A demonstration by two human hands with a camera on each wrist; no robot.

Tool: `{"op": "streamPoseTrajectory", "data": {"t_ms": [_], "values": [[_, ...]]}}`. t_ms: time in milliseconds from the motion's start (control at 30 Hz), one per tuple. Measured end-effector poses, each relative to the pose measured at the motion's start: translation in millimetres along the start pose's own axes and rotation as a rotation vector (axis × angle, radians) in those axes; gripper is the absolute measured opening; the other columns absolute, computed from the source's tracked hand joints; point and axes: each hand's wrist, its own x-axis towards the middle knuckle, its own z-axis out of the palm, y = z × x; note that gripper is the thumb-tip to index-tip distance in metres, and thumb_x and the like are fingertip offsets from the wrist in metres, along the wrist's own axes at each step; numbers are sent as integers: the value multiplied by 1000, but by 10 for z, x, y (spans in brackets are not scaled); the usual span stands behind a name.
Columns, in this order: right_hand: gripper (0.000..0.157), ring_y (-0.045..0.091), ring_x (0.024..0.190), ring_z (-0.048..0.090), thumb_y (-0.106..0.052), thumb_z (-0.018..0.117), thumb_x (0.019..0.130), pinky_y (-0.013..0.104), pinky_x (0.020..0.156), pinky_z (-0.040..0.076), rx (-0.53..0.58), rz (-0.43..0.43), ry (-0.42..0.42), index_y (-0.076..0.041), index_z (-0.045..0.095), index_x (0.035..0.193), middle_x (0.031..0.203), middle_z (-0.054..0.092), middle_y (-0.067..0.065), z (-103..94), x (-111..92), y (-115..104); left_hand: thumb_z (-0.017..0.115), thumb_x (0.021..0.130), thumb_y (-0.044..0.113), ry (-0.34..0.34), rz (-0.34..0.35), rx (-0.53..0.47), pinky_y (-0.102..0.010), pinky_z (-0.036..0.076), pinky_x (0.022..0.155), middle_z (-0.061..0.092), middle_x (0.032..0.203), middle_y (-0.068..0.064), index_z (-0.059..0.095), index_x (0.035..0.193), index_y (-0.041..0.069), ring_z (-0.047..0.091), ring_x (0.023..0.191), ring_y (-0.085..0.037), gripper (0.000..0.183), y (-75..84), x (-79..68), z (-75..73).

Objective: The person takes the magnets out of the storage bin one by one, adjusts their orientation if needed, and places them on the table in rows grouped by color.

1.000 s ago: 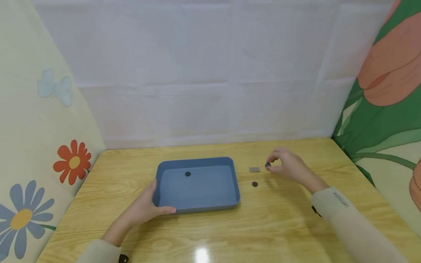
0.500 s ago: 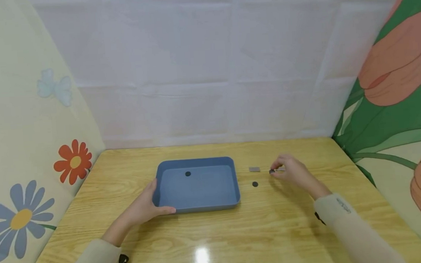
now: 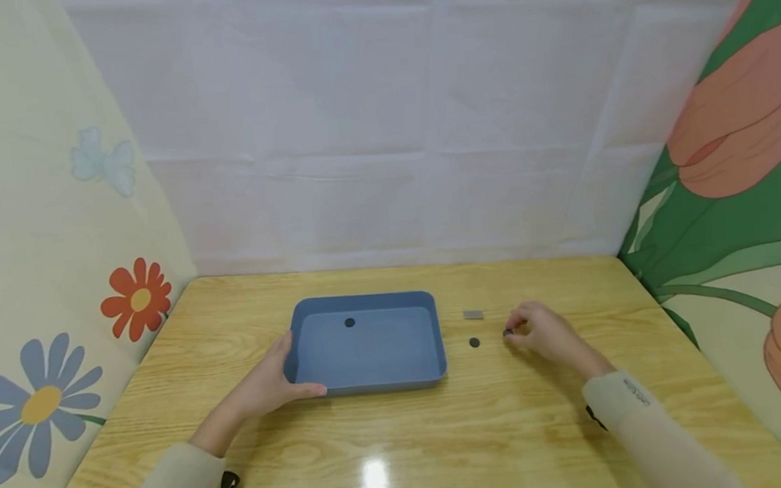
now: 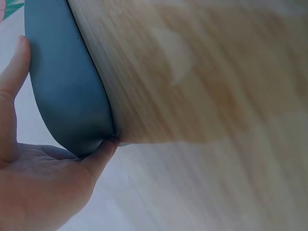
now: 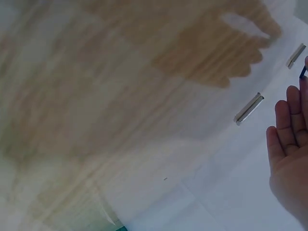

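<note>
A shallow blue tray lies on the table, a dark round disc inside near its back wall. My left hand holds the tray's near left corner, thumb along the front wall and fingers along the left side; in the left wrist view the thumb tip presses at the tray's lower edge. Right of the tray, my right hand pinches another small dark disc between thumb and index finger, low over the table. A third dark disc lies between that hand and the tray.
A small flat grey rectangular piece lies behind the loose disc. Two silvery bars show beside the fingers in the right wrist view. A white cloth hangs behind the wooden table, with printed cloths at both sides.
My right hand has moved slightly right and toward the near edge, coming lower with the pinched disc. The left hand and tray have kept their place.
</note>
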Motion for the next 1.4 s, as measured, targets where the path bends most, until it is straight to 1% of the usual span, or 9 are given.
{"op": "streamPoseTrajectory", "data": {"t_ms": [267,400,500,633,800,900,1067,1200,1400], "values": [[11,24,102,59,-23,77,81,48,95,50,-21,-30,3,-18,69,87,104,64,4,75,-2,44,78,70,57,0,11,3,-64,18,115,-1,160,-28,-6,152,-4,7,146,-49,132,-4,0,0],[11,30,110,59,-22,77,81,51,100,47,-29,-42,-3,-18,69,88,107,65,7,89,-10,43,78,71,56,0,16,-2,-64,19,115,-1,160,-28,-6,152,-4,8,146,-49,130,-2,1,-3],[11,38,120,54,-22,76,82,55,105,43,-34,-32,-15,-17,70,89,119,63,15,86,-16,35,78,71,55,-1,16,-3,-64,19,115,-1,159,-28,-6,151,-5,7,146,-49,130,8,-1,-7],[12,44,128,47,-23,75,82,58,108,38,-22,-2,-44,-16,71,91,135,54,24,69,-19,39,78,71,55,-2,11,2,-64,18,115,0,159,-28,-5,151,-5,8,146,-49,130,27,-8,-13],[14,42,129,46,-25,75,82,57,108,39,3,31,-75,-17,71,93,140,50,22,27,-16,72,78,71,56,-3,16,2,-64,18,115,-1,159,-28,-5,151,-5,7,146,-49,131,32,-13,-9],[15,37,121,54,-26,75,83,52,102,46,0,28,-76,-17,71,94,134,55,19,-7,4,92,78,71,56,-4,18,-4,-64,19,115,-1,159,-28,-6,151,-5,7,146,-49,131,31,-16,-10],[15,25,103,61,-26,72,86,44,88,53,-8,41,-61,-16,71,96,112,65,9,-72,56,81,78,70,56,-5,3,-7,-64,18,115,-2,160,-27,-6,152,-3,7,146,-48,132,26,-19,-17],[17,23,100,61,-28,68,89,42,85,53,-19,75,-56,-15,70,100,106,65,5,-133,93,35,78,70,56,-1,6,-1,-63,19,115,-1,160,-27,-6,152,-4,8,146,-48,131,22,-7,-13],[19,23,99,60,-29,66,91,43,84,52,-31,47,-52,-14,70,102,105,65,5,-212,146,-66,79,70,56,0,10,-9,-63,19,116,-1,160,-26,-6,152,-3,8,146,-47,132,-6,22,5]]}}
